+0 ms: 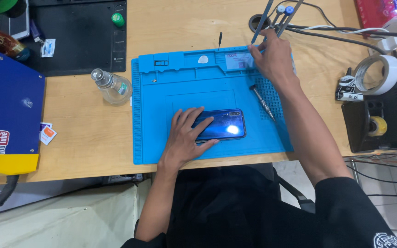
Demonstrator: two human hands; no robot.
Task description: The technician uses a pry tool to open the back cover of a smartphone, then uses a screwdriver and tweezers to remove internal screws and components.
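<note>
Left hand lies flat, fingers spread, on the glossy blue phone at frame centre, on a ribbed blue mat. Right hand, upper right, pinches thin metal tools.

Left hand: palm down, flat, fingers spread and extended, pointing up and to the right; thumb splayed along the lower edge. Wrist straight, bare forearm running back down toward the body, elbow bent low near the torso.

Right hand: reached far forward, back of hand facing the camera, fingers curled inward in a pinch at the far edge. Right arm nearly fully extended on a diagonal, bare forearm, short black sleeve at the shoulder.
</note>
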